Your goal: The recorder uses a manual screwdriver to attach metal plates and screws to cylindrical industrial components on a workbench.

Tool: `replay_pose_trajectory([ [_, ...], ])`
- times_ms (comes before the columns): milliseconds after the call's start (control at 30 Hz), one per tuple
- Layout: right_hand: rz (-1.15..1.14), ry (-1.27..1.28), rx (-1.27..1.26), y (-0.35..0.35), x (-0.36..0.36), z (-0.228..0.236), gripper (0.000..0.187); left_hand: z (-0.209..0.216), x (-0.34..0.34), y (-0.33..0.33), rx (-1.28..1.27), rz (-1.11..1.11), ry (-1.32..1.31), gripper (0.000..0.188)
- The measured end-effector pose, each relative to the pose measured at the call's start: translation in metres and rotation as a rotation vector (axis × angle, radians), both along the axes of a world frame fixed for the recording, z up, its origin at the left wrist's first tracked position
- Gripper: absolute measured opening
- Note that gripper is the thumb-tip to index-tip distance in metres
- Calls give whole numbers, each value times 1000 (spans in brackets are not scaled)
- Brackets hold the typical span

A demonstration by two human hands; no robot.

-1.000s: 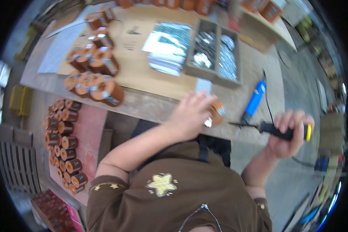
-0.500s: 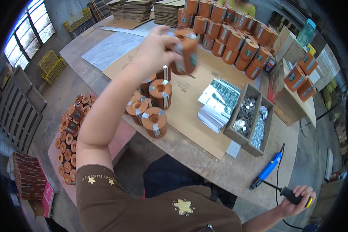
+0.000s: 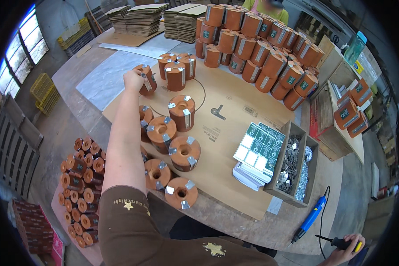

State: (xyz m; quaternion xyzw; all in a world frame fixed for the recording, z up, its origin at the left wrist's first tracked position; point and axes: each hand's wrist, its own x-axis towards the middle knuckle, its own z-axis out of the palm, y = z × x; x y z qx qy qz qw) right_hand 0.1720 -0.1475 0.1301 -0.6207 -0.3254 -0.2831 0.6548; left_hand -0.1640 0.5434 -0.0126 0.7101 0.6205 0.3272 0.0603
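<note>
My left hand point(image 3: 134, 80) reaches across the table and is closed on the near-left side of an orange-brown clay cylinder point(image 3: 148, 82) with grey metal strips. Beyond it stand three similar upright cylinders point(image 3: 175, 76). Nearer to me, several more, including one cylinder point(image 3: 185, 153) with a round hole in its top and folded metal tabs, stand along the cardboard sheet point(image 3: 228, 146). At the lower right, my right hand point(image 3: 351, 248) grips a black-and-yellow screwdriver point(image 3: 340, 243), its shaft pointing left.
Stacked cylinders point(image 3: 252, 46) form a wall at the back, with a person point(image 3: 270, 11) behind. Green-and-white label sheets point(image 3: 261, 148) lie beside a wooden tray point(image 3: 312, 177) of small metal pieces. A blue corded power screwdriver point(image 3: 311, 217) rests near the right edge. More cylinders point(image 3: 82, 190) fill a lower surface at left.
My left hand has moved left and down, from holding a cylinder raised over the table to holding one among those at the far left. The right hand still holds the screwdriver, lower in view.
</note>
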Motion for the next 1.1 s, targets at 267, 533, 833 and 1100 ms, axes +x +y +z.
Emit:
replay_pose_trajectory([
  [267,-100,-10,-65,18,-12,15,14,-30,27,39,-59,-52,40,39],
  [533,-19,-80,-92,19,5,5,18,19,29,0,5,-168,-201,75],
  [833,238,123,-64,-23,28,-27,8,70,23,-261,-137,-857,288,39],
  [1100,438,130,49,-47,20,-42,8,31,51,-322,49,-740,233,30],
])
